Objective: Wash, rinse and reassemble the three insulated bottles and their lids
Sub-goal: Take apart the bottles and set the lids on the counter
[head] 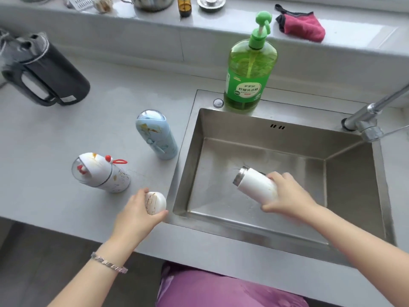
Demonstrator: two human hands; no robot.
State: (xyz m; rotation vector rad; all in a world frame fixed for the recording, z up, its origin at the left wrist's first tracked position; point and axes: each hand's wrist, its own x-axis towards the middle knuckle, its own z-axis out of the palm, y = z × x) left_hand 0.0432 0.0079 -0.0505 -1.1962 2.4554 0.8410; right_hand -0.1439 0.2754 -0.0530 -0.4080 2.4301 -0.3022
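While my right hand (287, 196) grips the open white steel-necked bottle (256, 185) tilted over the steel sink (354, 173), my left hand (137, 214) clasps its white domed lid (156, 202) at the counter edge; blue bottle (156, 135) and white capped bottle (99, 172) stand just left.

One item carries legible print: the green dish soap bottle (250, 69), standing on the sink's (354, 165) rear rim near its back left corner. Its green label shows white Chinese characters reading 柠檬洗洁精. A smaller brand line above them and a round mark at the label's lower left are too small to read. A pale sticker on the black kettle (51, 69), at the counter's (44, 134) back left, is illegible.
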